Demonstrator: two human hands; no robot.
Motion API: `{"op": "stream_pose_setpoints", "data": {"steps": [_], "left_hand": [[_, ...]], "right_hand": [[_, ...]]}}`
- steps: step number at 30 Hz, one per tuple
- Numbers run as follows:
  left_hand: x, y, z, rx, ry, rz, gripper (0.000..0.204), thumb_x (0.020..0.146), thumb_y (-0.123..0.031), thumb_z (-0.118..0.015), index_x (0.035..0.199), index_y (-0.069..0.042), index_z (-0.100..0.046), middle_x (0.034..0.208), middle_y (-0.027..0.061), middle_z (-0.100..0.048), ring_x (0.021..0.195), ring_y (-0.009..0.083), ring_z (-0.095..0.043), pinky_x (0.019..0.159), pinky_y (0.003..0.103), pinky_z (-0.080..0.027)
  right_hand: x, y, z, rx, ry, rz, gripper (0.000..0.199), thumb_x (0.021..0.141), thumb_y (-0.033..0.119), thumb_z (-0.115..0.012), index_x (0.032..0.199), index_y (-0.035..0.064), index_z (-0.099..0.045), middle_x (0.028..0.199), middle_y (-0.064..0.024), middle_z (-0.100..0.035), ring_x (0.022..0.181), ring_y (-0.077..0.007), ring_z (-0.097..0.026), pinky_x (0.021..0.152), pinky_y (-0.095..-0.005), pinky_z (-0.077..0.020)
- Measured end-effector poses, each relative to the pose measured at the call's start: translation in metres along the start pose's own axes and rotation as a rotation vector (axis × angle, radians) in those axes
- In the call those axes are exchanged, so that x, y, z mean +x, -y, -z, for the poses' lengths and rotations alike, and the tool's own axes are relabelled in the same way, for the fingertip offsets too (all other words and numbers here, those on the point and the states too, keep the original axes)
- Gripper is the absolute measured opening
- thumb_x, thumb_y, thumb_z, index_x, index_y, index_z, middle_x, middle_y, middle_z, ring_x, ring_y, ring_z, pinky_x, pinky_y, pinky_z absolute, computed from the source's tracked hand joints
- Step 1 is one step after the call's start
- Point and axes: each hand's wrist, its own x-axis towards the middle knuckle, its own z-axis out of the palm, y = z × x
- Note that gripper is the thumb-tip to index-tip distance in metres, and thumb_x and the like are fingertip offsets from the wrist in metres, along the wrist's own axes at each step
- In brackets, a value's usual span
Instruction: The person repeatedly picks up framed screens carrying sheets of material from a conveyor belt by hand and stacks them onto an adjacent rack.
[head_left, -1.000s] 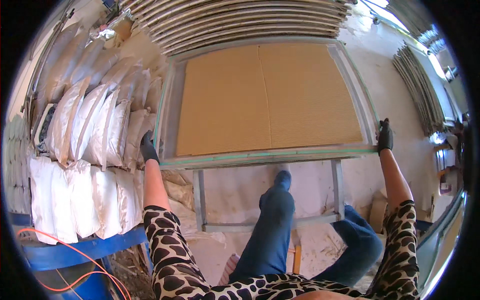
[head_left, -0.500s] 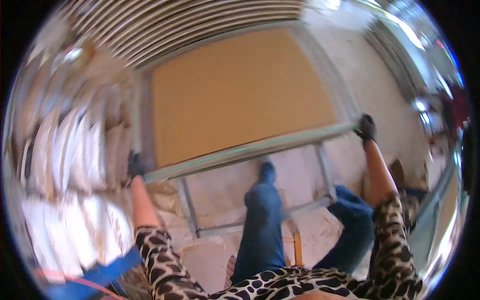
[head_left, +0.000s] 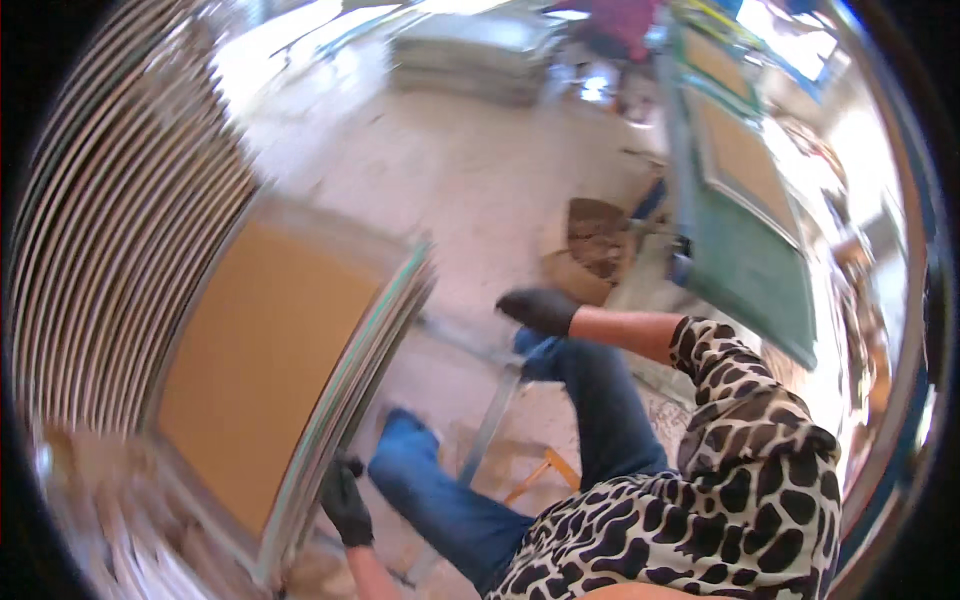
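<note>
A brown flat panel (head_left: 272,345) lies in a grey frame, on top of a stack of similar thin frames with a pale green line along the edge (head_left: 345,385). By that near edge is my left hand (head_left: 347,505), in a dark glove, its fingers loosely apart; whether they touch the edge is hard to see. My right hand (head_left: 540,311), gloved too, is clear of the stack above my right foot. Its fingers point left, stretched out and slightly blurred, with nothing visible in them.
Behind the stack stand many upright slats (head_left: 120,250). A green conveyor-like table (head_left: 745,265) carrying brown panels runs along the right. An open carton (head_left: 590,250) with brown contents sits on the floor. Metal legs (head_left: 490,420) and an orange stool-like frame (head_left: 545,475) are near my legs.
My view has swung right, so the stack now appears at the left. Both hands held the frame's front corners earlier; the right has let go and moved away, and the left has shifted along the edge.
</note>
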Motion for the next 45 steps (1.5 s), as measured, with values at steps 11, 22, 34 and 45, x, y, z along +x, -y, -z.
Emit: {"op": "stream_pose_setpoints", "data": {"steps": [11, 22, 34, 45], "left_hand": [[0.052, 0.06, -0.158, 0.17, 0.053, -0.101, 0.026, 0.083, -0.009, -0.049, 0.107, 0.002, -0.055, 0.087, 0.0109, -0.062, 0.07, 0.0151, -0.057, 0.06, 0.027, -0.048], [0.047, 0.024, -0.185, 0.639, 0.141, -0.11, 0.025, 0.081, -0.018, -0.047, 0.097, -0.005, -0.061, 0.088, 0.0152, -0.062, 0.079, 0.0304, -0.059, 0.071, 0.036, -0.046], [0.039, -0.016, -0.188, 0.608, 0.18, -0.089, 0.026, 0.08, -0.02, -0.048, 0.096, -0.005, -0.061, 0.093, 0.0147, -0.061, 0.083, 0.0278, -0.059, 0.073, 0.035, -0.046], [0.046, -0.001, -0.188, 0.753, 0.118, -0.25, 0.025, 0.079, -0.019, -0.049, 0.093, -0.003, -0.062, 0.087, 0.0164, -0.061, 0.079, 0.029, -0.059, 0.072, 0.036, -0.046]], "right_hand": [[-0.131, -0.037, -0.008, -0.383, -0.312, -0.059, 0.011, 0.061, 0.018, -0.057, 0.052, 0.0103, -0.056, 0.051, -0.0128, -0.051, 0.051, -0.0301, -0.056, 0.045, -0.0389, -0.0416], [-0.157, -0.06, 0.003, -0.307, -0.345, -0.043, 0.012, 0.068, 0.018, -0.053, 0.065, 0.0068, -0.056, 0.062, -0.014, -0.056, 0.059, -0.0305, -0.058, 0.05, -0.0417, -0.0438], [-0.159, -0.056, 0.002, -0.306, -0.393, -0.042, 0.011, 0.07, 0.017, -0.05, 0.063, 0.0091, -0.055, 0.061, -0.0124, -0.057, 0.057, -0.0287, -0.057, 0.049, -0.0395, -0.0436], [-0.154, -0.064, -0.008, -0.326, -0.438, -0.076, 0.009, 0.067, 0.018, -0.052, 0.065, 0.009, -0.053, 0.06, -0.012, -0.055, 0.058, -0.0304, -0.057, 0.05, -0.041, -0.0429]]}}
